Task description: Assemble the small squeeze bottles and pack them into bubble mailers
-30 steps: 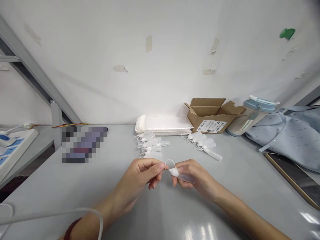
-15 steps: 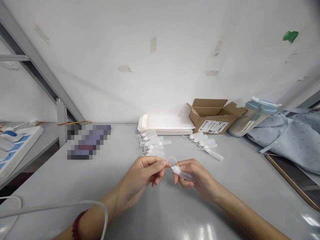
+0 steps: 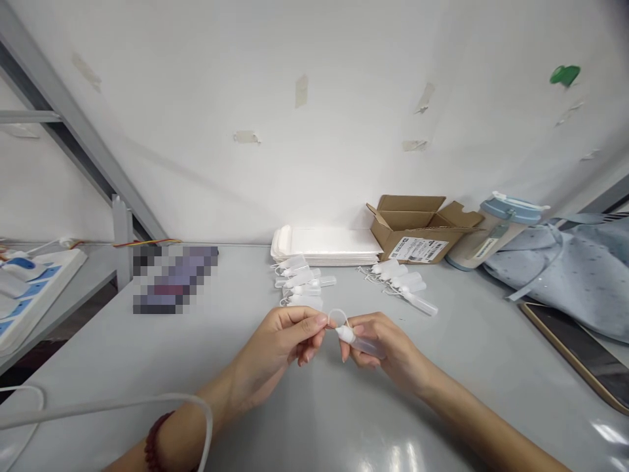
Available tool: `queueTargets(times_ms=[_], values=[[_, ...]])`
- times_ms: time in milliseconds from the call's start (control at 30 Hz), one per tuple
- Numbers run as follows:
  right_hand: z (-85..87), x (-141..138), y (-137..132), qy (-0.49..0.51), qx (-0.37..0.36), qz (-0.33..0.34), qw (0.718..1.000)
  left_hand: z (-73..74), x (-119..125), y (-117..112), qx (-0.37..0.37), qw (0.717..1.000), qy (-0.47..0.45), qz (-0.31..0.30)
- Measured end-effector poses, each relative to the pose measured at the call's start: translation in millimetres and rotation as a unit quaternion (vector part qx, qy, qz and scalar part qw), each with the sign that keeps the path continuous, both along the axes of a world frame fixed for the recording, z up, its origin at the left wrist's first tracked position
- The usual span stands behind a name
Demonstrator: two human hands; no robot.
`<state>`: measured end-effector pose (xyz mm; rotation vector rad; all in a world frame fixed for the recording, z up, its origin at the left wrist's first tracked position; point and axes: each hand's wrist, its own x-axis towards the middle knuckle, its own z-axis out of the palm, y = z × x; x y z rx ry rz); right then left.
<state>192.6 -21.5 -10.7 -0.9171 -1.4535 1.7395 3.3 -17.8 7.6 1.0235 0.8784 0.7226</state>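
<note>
In my right hand (image 3: 381,344) lies a small translucent dropper bottle (image 3: 366,345), its white nozzle pointing left and its body partly hidden by my fingers. A thin white strap (image 3: 338,312) arches from the bottle's neck to my left hand (image 3: 295,337). My left thumb and index finger pinch the strap's free end, close to the nozzle tip; whatever sits right between the fingertips is hidden. Beyond my left hand lies a pile of similar dropper bottles (image 3: 301,278). A second group of these bottles (image 3: 403,282) rests past my right hand.
Behind the bottles are a stack of white boxes (image 3: 329,244), an open cardboard box (image 3: 422,229) and a tumbler (image 3: 491,229). At right lie a blue cloth bag (image 3: 570,275) and a phone (image 3: 580,354). A white cable (image 3: 122,401) crosses my left forearm; a power strip (image 3: 37,295) stands left.
Both hands keep the same hold on the bottle and its strap. Only a very slight shift of the whole view shows.
</note>
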Motion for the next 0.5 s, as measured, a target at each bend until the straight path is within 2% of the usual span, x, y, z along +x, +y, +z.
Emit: queueTargets(times_ms=[500], values=[[1.5,0.9,0.7,-0.009,0.002,0.001,1.0,-1.9,-0.9,0.9,0.004,1.0,0.017,0.006]])
